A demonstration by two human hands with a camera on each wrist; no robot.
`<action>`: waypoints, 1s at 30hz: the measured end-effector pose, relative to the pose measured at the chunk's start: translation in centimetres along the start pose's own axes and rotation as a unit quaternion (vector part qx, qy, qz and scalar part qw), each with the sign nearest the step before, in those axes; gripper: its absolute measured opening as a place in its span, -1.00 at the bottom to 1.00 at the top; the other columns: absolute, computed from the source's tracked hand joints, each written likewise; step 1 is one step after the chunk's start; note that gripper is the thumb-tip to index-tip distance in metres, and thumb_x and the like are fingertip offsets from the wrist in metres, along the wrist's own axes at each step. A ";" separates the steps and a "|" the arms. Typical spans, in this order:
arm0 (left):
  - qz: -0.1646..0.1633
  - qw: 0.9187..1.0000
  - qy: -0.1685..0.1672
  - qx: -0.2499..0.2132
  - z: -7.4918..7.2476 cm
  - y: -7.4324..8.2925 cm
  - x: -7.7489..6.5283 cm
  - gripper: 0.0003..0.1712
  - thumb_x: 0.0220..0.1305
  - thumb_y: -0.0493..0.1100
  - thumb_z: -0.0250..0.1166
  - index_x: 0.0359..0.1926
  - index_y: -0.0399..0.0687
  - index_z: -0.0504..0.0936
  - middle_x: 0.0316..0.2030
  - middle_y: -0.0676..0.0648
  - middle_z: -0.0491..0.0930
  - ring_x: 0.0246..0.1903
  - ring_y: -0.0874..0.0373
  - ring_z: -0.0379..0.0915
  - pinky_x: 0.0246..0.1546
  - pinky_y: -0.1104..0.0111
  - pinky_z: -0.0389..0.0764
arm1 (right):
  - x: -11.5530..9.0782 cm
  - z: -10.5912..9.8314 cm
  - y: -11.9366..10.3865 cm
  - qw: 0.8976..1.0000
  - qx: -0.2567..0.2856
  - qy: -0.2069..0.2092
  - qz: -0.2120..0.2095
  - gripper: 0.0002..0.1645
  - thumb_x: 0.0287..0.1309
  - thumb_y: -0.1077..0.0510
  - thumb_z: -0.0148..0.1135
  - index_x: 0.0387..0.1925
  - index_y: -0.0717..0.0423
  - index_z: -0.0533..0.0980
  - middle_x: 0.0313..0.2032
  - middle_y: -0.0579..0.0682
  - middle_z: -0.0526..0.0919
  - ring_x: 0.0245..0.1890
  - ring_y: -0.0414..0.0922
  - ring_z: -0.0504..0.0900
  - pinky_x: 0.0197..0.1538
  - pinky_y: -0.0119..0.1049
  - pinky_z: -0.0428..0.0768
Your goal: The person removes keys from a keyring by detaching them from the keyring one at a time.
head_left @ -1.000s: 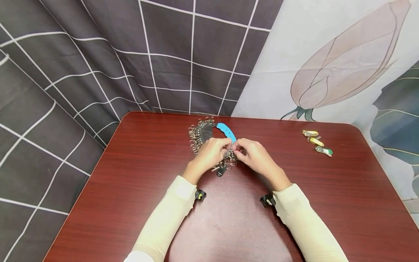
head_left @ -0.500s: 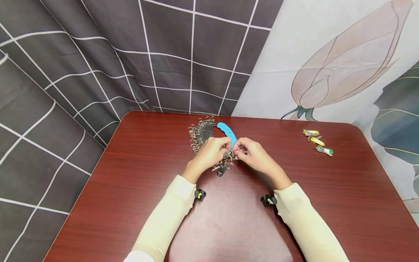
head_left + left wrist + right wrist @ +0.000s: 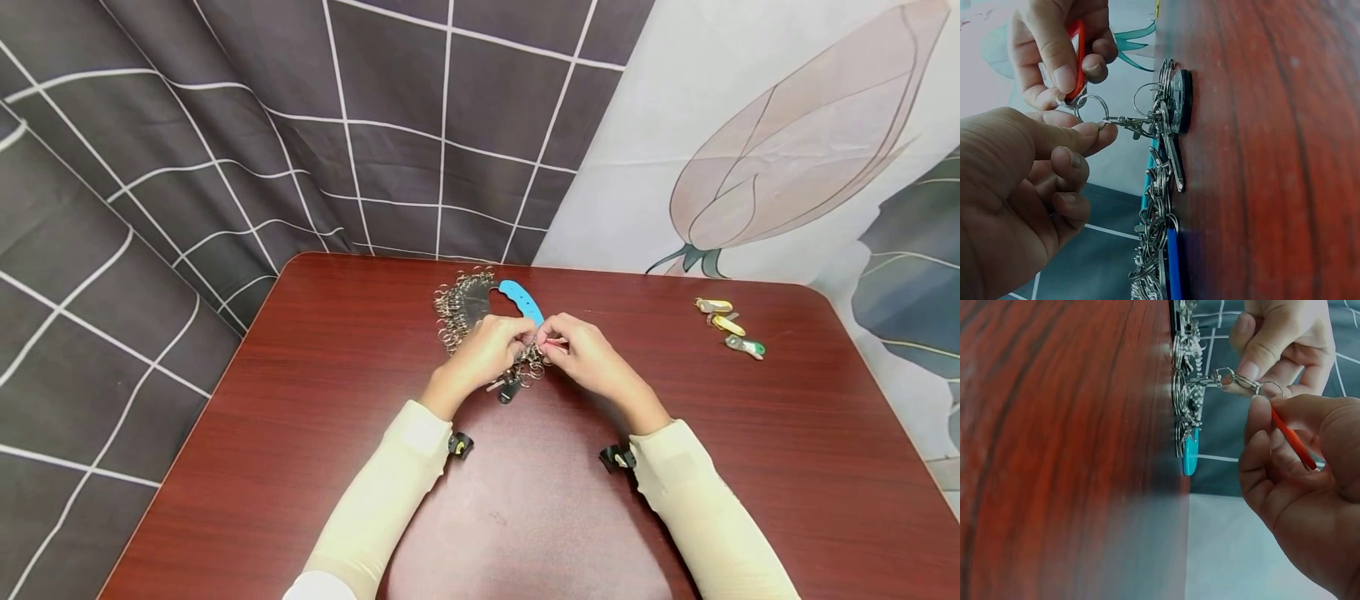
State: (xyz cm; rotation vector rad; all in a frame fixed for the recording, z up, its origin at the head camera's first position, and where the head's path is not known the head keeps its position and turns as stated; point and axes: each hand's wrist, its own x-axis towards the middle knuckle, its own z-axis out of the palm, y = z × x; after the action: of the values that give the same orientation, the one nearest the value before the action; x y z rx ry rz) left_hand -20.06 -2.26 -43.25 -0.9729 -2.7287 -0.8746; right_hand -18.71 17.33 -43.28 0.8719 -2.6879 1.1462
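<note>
My left hand (image 3: 487,343) pinches a metal key ring (image 3: 1092,107) between thumb and forefinger. A swivel clasp (image 3: 1132,124) links this ring to a cluster of rings and keys (image 3: 1163,122) at the table. Close beside it, my right hand (image 3: 585,354) pinches a small flat red tag (image 3: 1293,439), whose end meets the key ring. Whether the tag is threaded on the ring I cannot tell. Many metal rings and clasps (image 3: 452,312) fan out along dark pieces behind my left hand. A light-blue curved piece (image 3: 519,302) with small holes lies just beyond my fingers.
Two yellow-edged tags (image 3: 727,325) and a green-ended tag (image 3: 744,346) with metal parts lie at the right of the reddish-brown table (image 3: 337,333). Dark checked cloth (image 3: 390,150) and a pale floral cloth (image 3: 637,167) hang behind the table's back edge.
Both hands stay close together over the rings with small finger movements. The red tag shows more clearly between the right fingers now. The tags at the right have not moved.
</note>
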 end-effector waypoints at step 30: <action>0.035 0.999 0.040 0.000 0.2 -0.3 -0.1 -0.81 0.08 -0.37 0.34 -0.42 0.02 0.58 -0.37 0.02 0.44 -0.37 0.22 0.44 -0.38 0.39 0.52 | -0.1 0.3 0.4 1.000 -0.010 -0.002 0.009 -0.95 0.18 0.20 0.28 -0.34 0.06 0.53 -0.42 -0.06 0.65 -0.44 -0.16 0.56 -0.36 -0.21 0.58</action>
State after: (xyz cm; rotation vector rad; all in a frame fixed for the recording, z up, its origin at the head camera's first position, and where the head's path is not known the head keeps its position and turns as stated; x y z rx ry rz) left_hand -20.14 -2.40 -43.63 -1.0035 -2.6124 -0.8808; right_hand -18.85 17.36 -43.81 0.8503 -2.7119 1.1193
